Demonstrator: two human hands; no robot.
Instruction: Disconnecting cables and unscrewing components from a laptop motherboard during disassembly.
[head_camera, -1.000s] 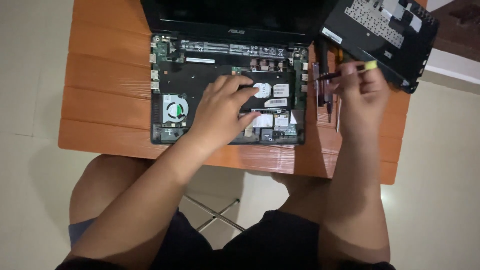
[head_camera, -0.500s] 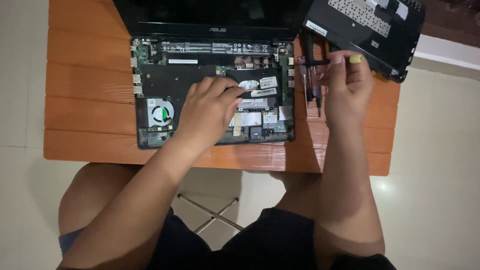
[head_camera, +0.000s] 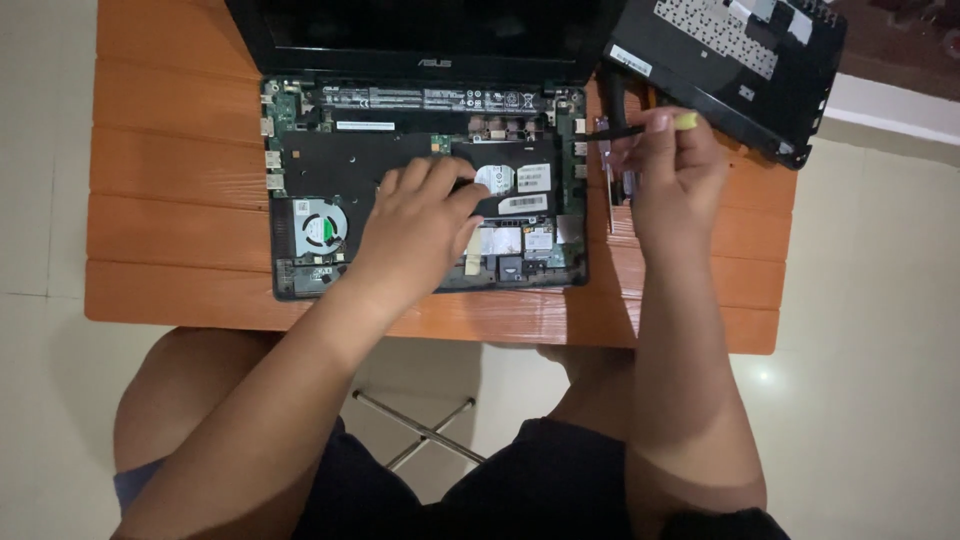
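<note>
An opened black laptop (head_camera: 330, 160) lies on an orange slatted table (head_camera: 160, 170), its circuit board, cooling fan (head_camera: 320, 230) and labelled hard drive (head_camera: 520, 180) exposed. My left hand (head_camera: 420, 225) rests flat on the middle of the laptop's insides, fingers spread toward the drive. My right hand (head_camera: 675, 165) hovers at the laptop's right edge, shut on a thin black screwdriver (head_camera: 625, 131) with a yellow-green end, its tip pointing left.
The removed keyboard cover (head_camera: 740, 60) lies upside down at the table's back right corner. The laptop screen (head_camera: 420, 30) stands open at the back. A few small tools (head_camera: 608, 160) lie beside the laptop's right edge. Pale floor tiles surround the table; a stool frame (head_camera: 420, 430) shows below.
The view has shifted slightly. My left hand stays on the laptop's insides and my right hand keeps holding the screwdriver at the right edge, with little movement.
</note>
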